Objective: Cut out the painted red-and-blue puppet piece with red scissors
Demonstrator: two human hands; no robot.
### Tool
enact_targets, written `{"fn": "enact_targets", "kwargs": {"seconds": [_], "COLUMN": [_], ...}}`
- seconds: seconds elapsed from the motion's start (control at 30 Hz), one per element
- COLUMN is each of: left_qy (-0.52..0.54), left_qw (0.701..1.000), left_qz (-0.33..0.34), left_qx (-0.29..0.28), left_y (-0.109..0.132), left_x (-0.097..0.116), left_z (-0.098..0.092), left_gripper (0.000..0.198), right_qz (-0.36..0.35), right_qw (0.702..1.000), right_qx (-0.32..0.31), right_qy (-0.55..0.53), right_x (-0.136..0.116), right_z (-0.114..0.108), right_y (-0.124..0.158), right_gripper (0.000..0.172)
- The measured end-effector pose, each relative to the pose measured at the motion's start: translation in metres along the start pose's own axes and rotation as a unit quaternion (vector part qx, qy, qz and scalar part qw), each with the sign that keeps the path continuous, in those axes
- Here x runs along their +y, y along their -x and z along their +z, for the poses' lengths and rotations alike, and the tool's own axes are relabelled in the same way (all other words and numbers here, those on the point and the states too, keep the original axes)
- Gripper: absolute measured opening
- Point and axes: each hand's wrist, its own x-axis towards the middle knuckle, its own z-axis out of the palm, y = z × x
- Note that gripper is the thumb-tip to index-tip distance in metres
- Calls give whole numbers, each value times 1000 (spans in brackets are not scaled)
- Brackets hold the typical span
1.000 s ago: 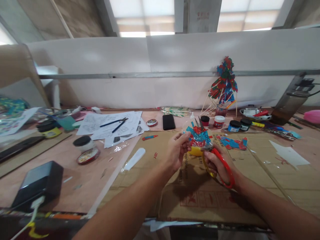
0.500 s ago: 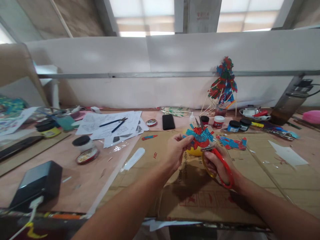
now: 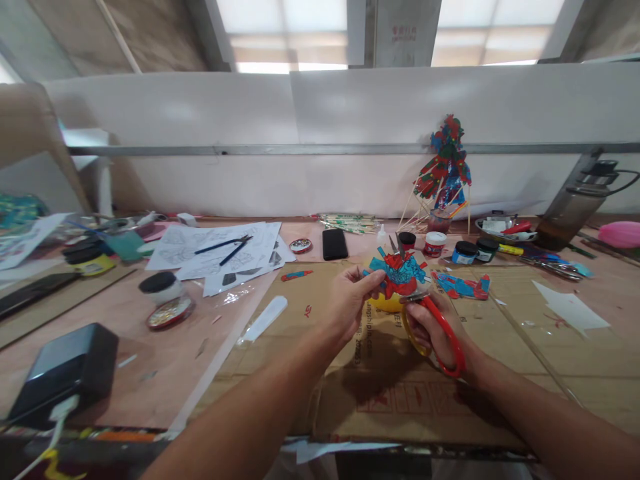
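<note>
Covering part of the pink tabletop, one sheet of brown, creased cardboard lies beneath two bare forearms. One glossy black box sits near the left front edge, a white cable at its side.

Above the cardboard, the left grip pinches one red-and-blue cutout, flat, jagged-edged and dark-lined. The right grip is closed around the looped handles, one red, one yellow, of one pair of scissors; two pointed metal blade tips show above the cutout. Whether the blades touch it is unclear.

One pale, smooth, round-ended strip and one white angular scrap lie on the cardboard. Slightly farther lie two more painted pieces: a narrow sliver and a larger irregular shape.

Beyond are two round, shallow tins, one dark, slim-handled tool on thin printed papers, one flat black phone and four small jars in a row. Behind them, thin sticks support a layered red, green and blue cluster before a smooth white panel.
</note>
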Motion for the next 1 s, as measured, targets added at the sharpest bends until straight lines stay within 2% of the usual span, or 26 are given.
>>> {"fn": "enact_targets", "kwargs": {"seconds": [0.23, 0.6, 0.87, 1.0], "left_qy": [23, 41, 38, 55], "left_qw": [999, 997, 996, 995], "left_qz": [-29, -59, -69, -79], "left_qx": [-7, -30, -31, -12], "left_y": [3, 2, 2, 1], "left_x": [-2, -3, 2, 0], "left_z": [3, 1, 2, 0], "left_gripper": [36, 33, 28, 28], "right_qz": [-5, 7, -7, -31], "right_qw": [1000, 1000, 1000, 998], "right_qx": [2, 22, 4, 29], "right_qy": [-2, 12, 22, 51], "right_x": [3, -2, 2, 4], "right_z": [0, 6, 3, 2], "right_y": [0, 2, 4, 7], "right_gripper": [32, 38, 31, 27]}}
